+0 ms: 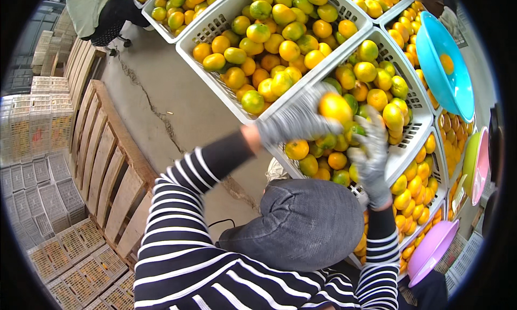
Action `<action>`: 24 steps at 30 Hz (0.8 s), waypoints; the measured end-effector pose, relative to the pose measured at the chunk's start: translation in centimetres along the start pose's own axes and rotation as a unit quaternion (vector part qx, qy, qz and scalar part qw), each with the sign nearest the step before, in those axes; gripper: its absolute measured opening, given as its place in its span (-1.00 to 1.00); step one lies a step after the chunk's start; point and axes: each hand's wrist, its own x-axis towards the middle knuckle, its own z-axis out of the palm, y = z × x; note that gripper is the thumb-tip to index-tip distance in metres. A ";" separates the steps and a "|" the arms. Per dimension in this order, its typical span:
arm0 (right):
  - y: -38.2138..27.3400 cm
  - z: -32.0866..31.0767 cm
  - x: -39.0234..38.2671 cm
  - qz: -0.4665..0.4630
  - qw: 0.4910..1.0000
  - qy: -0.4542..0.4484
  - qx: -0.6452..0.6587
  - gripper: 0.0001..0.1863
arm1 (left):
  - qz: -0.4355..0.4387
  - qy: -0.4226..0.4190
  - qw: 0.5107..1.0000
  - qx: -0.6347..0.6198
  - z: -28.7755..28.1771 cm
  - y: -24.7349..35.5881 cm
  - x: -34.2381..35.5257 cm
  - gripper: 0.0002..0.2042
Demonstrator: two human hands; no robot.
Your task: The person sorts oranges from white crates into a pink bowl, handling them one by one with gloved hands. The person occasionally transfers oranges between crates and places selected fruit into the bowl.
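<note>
A grey-gloved left hand (301,116), blurred by motion, has its fingers around an orange-yellow mandarin (335,107) above a white plastic crate (423,119). My right hand (371,156), also gloved in grey, is over the same crate with its fingers apart, close to the fruit. No fruit shows in its grasp. Green, yellow and orange mandarins (377,99) fill much of this crate, and some lie hidden under my hands.
Another white crate (215,86) of mandarins adjoins it at the far left. More full crates stand right, beside a blue basin (458,67) holding one fruit and a purple basin (431,251). Wooden pallets (116,164) and stacked crates (51,116) are left. A person (97,14) is at the far left.
</note>
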 end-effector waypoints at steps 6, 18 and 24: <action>-0.7 0.6 0.5 0.245 0.903 0.031 0.352 -0.47 | 0.175 0.210 0.942 0.195 -8.1 -11.2 -0.2 -0.81; 1.0 -11.1 -13.7 0.354 0.821 0.002 0.449 -0.41 | -0.321 -0.065 0.815 0.478 -28.7 -29.4 -1.8 -0.37; -0.7 -17.0 -21.0 0.357 0.923 0.067 0.127 -0.42 | -0.276 0.235 0.892 0.270 -29.0 -31.4 -2.3 -0.25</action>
